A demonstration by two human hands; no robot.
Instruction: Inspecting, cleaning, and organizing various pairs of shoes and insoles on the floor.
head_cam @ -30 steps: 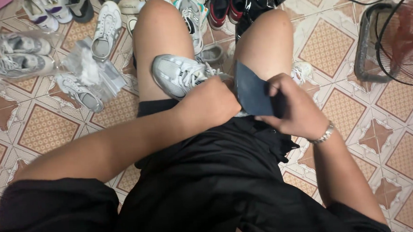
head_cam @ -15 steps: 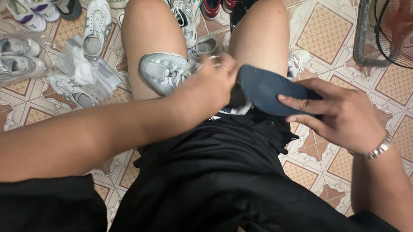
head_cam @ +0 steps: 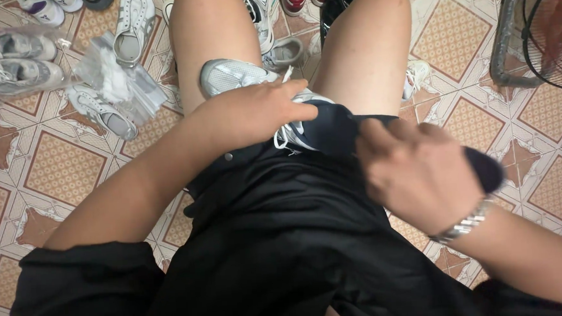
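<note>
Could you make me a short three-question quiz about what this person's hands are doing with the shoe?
1. True or false: the left hand rests on a grey sneaker on the lap.
2. What does the right hand hold? A) a brush B) a dark blue insole C) a phone
3. What does the right wrist wear?

Key:
1. True
2. B
3. A metal watch

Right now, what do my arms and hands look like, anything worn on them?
Both forearms are bare. The left hand wears nothing. The right hand has a silver metal link watch band at the wrist. Black sleeves sit bunched above the elbows.
</note>
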